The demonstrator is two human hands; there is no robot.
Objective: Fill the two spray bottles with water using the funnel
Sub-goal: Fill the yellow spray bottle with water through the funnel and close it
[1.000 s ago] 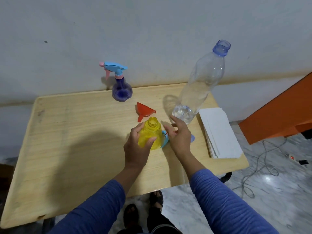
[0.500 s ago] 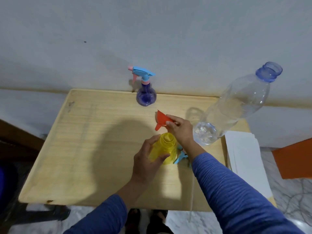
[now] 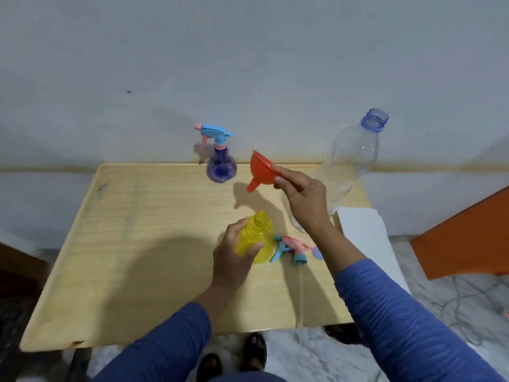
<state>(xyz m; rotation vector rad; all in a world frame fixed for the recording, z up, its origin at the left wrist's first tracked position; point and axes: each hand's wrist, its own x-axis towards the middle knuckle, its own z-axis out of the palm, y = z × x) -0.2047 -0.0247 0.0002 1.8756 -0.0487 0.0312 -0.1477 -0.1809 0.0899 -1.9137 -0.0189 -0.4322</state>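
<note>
My left hand [image 3: 232, 259] grips the yellow spray bottle [image 3: 259, 237], which stands upright on the wooden table [image 3: 137, 244] with its neck uncovered. Its pink and blue spray head [image 3: 292, 248] lies on the table just right of it. My right hand [image 3: 304, 198] holds the red funnel [image 3: 261, 170] by its rim in the air, above and behind the yellow bottle, spout pointing down-left. A purple spray bottle [image 3: 221, 168] with its blue trigger head on stands at the table's back edge.
A large clear water bottle [image 3: 355, 158] without a cap stands at the back right, partly behind my right hand. A stack of white paper [image 3: 363, 232] lies at the table's right edge. An orange surface [image 3: 465, 241] stands to the right.
My right hand reached to the funnel, took it by the rim and lifted it off the table. The left hand stayed on the yellow bottle.
</note>
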